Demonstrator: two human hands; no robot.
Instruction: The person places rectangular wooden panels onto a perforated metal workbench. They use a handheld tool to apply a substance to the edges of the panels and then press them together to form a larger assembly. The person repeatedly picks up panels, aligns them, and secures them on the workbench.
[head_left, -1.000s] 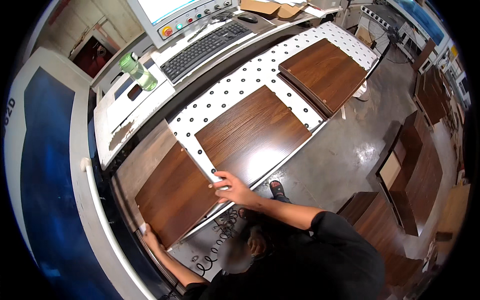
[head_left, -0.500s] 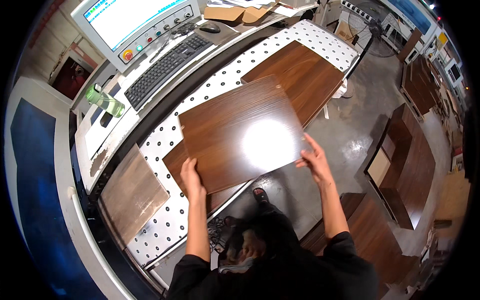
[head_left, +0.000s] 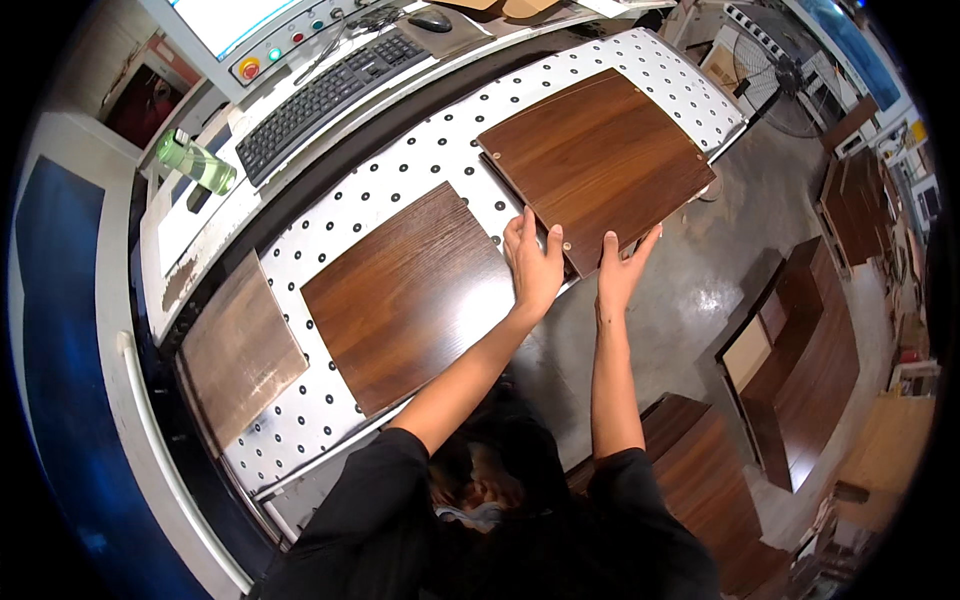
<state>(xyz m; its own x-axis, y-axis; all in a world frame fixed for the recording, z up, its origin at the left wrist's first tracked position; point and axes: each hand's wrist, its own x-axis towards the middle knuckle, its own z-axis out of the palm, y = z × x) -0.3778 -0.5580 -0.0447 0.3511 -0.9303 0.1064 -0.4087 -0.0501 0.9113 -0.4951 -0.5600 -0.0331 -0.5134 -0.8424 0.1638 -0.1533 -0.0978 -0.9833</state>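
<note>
At the right part of the perforated white table lies a dark brown wood-grain panel [head_left: 605,160] with small round fittings near its left edge. A dark edge shows beneath its left side. My left hand [head_left: 537,265] grips it by the left edge near the front corner, thumb toward the top face. On its front edge is my right hand [head_left: 620,280], thumb near the top face and fingers farther along the edge; the fingertips are partly hidden. A second wood-grain panel [head_left: 405,295] lies flat to the left, apart from the first, with a bright reflection near my left forearm.
A worn brown board [head_left: 243,350] covers the table's left end. Behind the table stand a keyboard [head_left: 330,105], a mouse [head_left: 430,20], a green bottle [head_left: 198,163] and a control panel with a red button [head_left: 249,68]. Brown panels [head_left: 700,470] and an open cabinet piece [head_left: 800,370] occupy the floor at right.
Both hands have moved right and away from me. The panel they held up in front of me is no longer raised; two separate panels now lie on the table, with my hands at the right one.
</note>
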